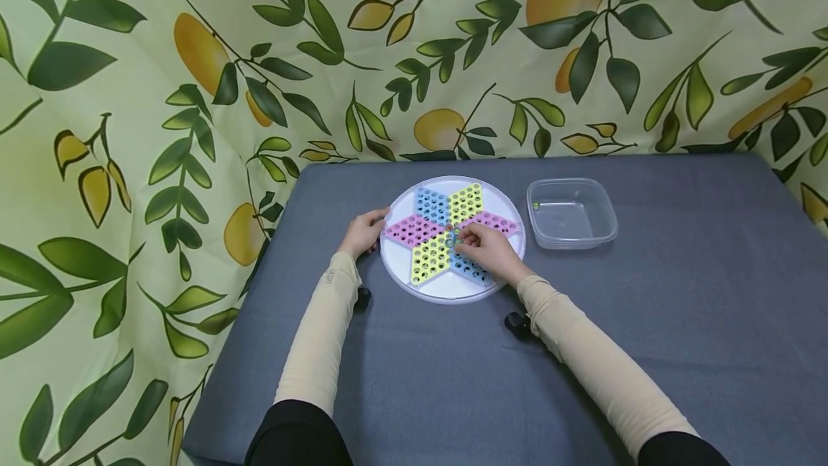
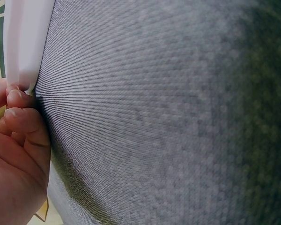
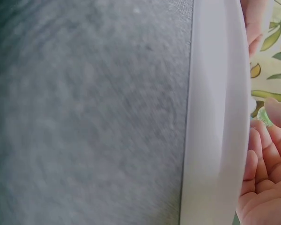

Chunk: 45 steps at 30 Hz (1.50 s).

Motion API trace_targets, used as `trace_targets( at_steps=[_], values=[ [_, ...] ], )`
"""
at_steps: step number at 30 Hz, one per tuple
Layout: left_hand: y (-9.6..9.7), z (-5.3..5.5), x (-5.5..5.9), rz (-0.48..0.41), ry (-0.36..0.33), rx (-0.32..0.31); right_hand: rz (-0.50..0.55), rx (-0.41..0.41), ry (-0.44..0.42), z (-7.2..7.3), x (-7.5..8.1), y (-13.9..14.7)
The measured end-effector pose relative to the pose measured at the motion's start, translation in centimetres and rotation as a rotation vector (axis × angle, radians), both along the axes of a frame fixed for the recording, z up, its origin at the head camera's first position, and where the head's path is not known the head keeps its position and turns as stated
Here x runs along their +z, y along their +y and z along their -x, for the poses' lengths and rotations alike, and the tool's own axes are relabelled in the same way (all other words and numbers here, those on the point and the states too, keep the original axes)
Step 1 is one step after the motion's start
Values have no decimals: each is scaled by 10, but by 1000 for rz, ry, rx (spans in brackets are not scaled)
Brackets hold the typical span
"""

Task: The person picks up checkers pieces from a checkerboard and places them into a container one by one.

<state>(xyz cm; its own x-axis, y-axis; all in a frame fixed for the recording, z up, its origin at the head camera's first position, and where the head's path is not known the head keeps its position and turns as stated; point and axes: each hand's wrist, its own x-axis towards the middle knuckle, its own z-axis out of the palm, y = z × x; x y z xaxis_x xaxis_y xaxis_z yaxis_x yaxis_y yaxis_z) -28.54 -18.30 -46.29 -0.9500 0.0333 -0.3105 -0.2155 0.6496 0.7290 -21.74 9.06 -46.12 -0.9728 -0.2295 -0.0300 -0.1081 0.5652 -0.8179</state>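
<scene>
A round white Chinese checkers board [image 1: 414,286], with a star of pink, yellow and blue sections full of holes, lies on the table. My left hand [image 1: 364,234] grips its left rim; curled fingers [image 2: 25,119] show against the white edge in the left wrist view. Over the middle of the star is my right hand [image 1: 488,250], pinching a clear green marble [image 3: 263,116] between thumb and fingers. Several small marbles [image 1: 451,239] sit near the star's centre, partly hidden by that hand.
A clear plastic container [image 1: 572,232] stands just right of the board, with a small greenish spot at its left side. Grey-blue cloth [image 1: 433,380] covers the table. Behind hangs a leaf-patterned curtain [image 1: 401,113].
</scene>
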Motion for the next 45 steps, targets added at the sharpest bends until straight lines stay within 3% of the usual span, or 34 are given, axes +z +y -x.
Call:
trace_targets(
  at_steps=[15,28,40,45],
  values=[
    [0,-8,1,0,41,-6,94,-9,30,3,14,16],
    [-1,-3,0,-8,-6,15,117,-53,24,9,26,38],
    [-1,-4,2,7,44,-17,112,-181,50,18,39,74],
    [0,-1,1,10,27,-14,106,-216,39,21,42,85]
  ],
)
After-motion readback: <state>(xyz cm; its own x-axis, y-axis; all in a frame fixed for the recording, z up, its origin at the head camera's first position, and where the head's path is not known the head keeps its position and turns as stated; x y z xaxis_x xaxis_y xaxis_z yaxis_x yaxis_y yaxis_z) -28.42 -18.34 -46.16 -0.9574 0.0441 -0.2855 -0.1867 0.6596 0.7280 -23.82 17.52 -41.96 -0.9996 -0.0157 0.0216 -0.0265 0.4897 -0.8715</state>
